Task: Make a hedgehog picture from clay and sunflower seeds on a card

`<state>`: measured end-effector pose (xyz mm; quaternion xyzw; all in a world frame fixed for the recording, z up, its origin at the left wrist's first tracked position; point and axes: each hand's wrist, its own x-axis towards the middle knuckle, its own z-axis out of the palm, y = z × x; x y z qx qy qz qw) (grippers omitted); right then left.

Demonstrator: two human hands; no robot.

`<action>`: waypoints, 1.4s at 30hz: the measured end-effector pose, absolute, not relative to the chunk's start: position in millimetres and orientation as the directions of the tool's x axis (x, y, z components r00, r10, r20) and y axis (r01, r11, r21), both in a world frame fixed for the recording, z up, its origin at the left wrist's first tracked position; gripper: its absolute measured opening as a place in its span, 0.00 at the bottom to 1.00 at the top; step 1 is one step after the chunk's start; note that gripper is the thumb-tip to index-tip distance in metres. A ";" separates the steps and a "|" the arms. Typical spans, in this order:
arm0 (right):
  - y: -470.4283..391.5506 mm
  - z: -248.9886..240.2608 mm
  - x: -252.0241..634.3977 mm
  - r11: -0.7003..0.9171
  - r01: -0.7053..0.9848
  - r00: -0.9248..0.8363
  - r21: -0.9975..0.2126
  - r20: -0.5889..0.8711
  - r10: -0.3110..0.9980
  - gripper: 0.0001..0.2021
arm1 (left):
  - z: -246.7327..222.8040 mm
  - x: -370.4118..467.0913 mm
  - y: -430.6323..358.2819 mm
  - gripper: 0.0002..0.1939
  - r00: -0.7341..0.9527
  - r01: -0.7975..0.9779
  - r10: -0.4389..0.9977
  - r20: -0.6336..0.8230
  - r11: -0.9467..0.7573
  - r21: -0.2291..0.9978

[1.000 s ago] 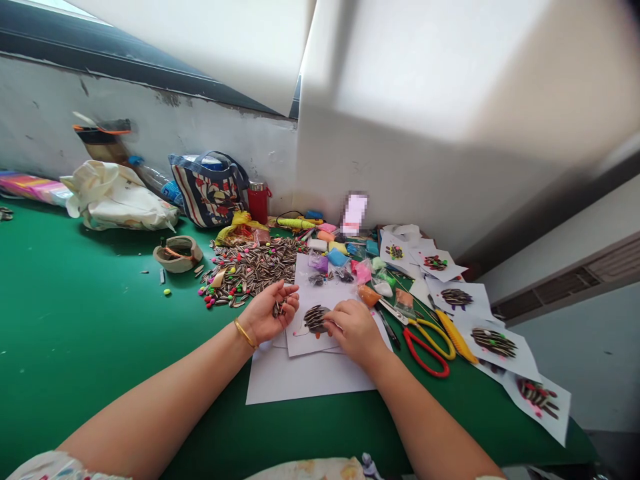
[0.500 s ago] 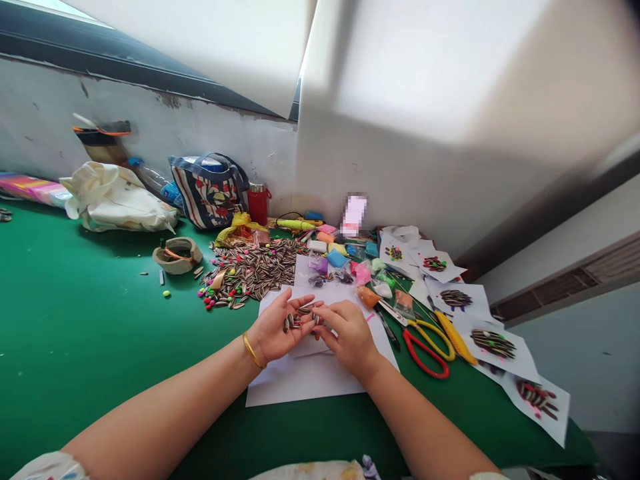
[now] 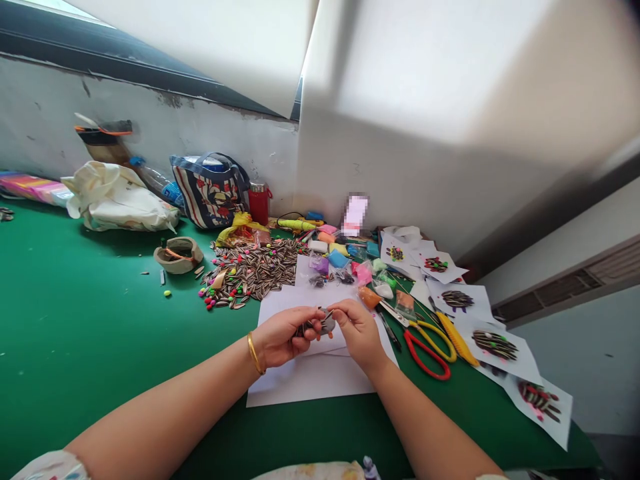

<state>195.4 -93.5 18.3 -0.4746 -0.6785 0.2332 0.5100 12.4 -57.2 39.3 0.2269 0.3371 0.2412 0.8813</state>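
Left hand (image 3: 286, 337) curled round black-and-white striped seeds (image 3: 301, 329), presumably for ready supply. Right hand (image 3: 357, 331) pinches apparently one seed, fingertips close over the grey rounded shape (image 3: 328, 326) on white paper (image 3: 283, 302), likely for precise placement.

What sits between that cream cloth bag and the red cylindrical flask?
Between the cream bag and the red flask, the head view shows a striped navy-and-white fabric tote and, partly hidden, a clear plastic bottle with a blue cap.
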 end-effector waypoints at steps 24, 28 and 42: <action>-100.6 21.1 187.8 0.547 0.591 -0.200 -0.592 0.549 0.811 0.14 | 40.8 15.1 -60.3 0.17 0.563 -0.092 0.737 -0.374 0.505 0.858; -99.7 23.1 191.5 0.551 0.599 -0.187 -0.582 0.567 0.802 0.07 | 41.3 14.7 -59.5 0.18 0.561 -0.041 0.738 -0.375 0.477 0.878; -89.0 14.4 222.1 0.500 0.664 -0.423 -0.556 0.272 0.864 0.07 | 24.0 -0.8 -25.6 0.14 0.376 -0.227 0.855 -0.357 0.458 0.860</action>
